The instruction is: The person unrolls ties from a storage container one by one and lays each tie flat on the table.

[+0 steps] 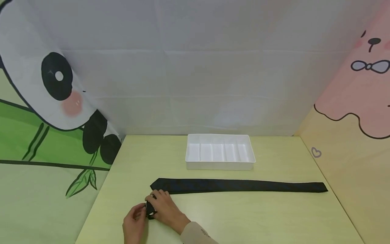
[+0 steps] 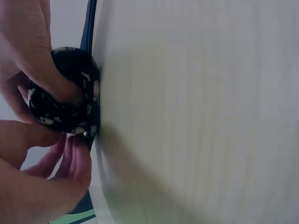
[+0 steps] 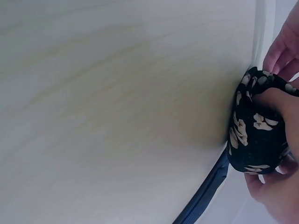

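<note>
A rolled-up black tie with a pale flower pattern (image 3: 252, 135) stands on its edge on the table, close to the near left. My right hand (image 1: 167, 207) grips the roll, with the thumb inside its hollow and the fingers around the outside. From the left, my left hand (image 1: 134, 221) pinches the edge of the roll between thumb and fingertips. Beyond the hands a plain dark tie (image 1: 237, 185) lies flat and stretched out from left to right. Its wide pointed end is right by the right hand's fingers.
A white tray (image 1: 220, 165) with several upright-walled compartments sits toward the back of the pale yellow table (image 1: 274, 217). A white sheet (image 1: 213, 74) hangs behind, and printed cartoon panels stand at the left and right sides.
</note>
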Tool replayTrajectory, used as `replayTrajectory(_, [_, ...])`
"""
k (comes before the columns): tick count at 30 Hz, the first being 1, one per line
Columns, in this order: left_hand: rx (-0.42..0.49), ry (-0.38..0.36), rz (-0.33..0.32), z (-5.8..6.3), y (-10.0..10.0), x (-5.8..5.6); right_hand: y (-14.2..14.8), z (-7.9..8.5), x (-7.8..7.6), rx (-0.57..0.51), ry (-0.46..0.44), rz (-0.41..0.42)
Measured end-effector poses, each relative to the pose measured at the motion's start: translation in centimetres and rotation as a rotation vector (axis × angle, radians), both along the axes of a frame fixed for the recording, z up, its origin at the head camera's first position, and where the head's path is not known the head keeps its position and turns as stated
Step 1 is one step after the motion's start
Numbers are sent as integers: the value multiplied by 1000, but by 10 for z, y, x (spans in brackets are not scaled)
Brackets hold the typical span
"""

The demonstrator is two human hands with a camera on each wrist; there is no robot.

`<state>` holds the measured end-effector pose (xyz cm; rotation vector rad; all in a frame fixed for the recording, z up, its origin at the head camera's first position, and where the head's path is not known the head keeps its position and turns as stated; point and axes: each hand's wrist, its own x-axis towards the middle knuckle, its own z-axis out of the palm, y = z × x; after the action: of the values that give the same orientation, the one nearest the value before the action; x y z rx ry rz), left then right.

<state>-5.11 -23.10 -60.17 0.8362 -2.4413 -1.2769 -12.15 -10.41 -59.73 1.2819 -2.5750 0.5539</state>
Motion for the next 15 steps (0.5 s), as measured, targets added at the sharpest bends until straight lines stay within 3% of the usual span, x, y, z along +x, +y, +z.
replayTrajectory(15, [34,-111,-100,-7,-3,-8,8,-12,-7,-56,-12,19])
